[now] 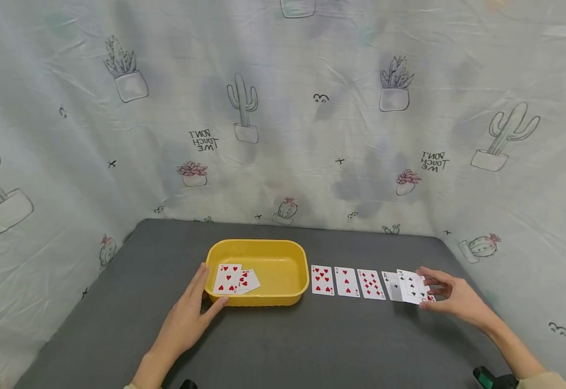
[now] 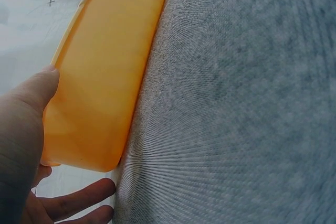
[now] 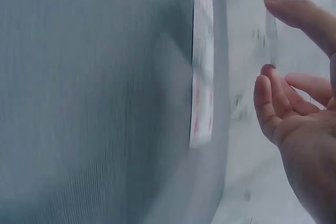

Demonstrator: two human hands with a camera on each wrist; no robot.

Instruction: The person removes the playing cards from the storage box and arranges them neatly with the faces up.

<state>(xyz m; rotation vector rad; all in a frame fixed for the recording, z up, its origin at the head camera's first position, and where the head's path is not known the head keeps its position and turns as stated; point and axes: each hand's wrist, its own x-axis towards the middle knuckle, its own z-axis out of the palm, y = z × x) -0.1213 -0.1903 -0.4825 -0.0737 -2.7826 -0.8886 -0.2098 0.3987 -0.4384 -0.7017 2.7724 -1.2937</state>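
Note:
In the head view my left hand (image 1: 185, 316) is at the front left corner of a yellow plastic tray (image 1: 292, 294). Its thumb touches the near rim, while its fairly straight fingers lie along the left side. The left wrist view shows the thumb against the wall of the tray (image 2: 105, 77). Far to the right, my right hand (image 1: 458, 297) pinches a playing card (image 1: 411, 286) with black pips by its right edge. That card is tilted over the right end of a row of cards. In the right wrist view it appears as a thin, blurred sheet (image 3: 271, 35) at the fingertips.
Face-up cards run rightward from the tray, among them a hearts card (image 1: 323, 280), another hearts card (image 1: 347, 282), a diamonds card (image 1: 371, 284) and a black ace (image 1: 391, 283). Inside the tray a five of hearts (image 1: 226, 280) overlaps another red card (image 1: 251, 281). A cactus-print curtain (image 1: 302, 135) surrounds the grey table (image 1: 312, 340).

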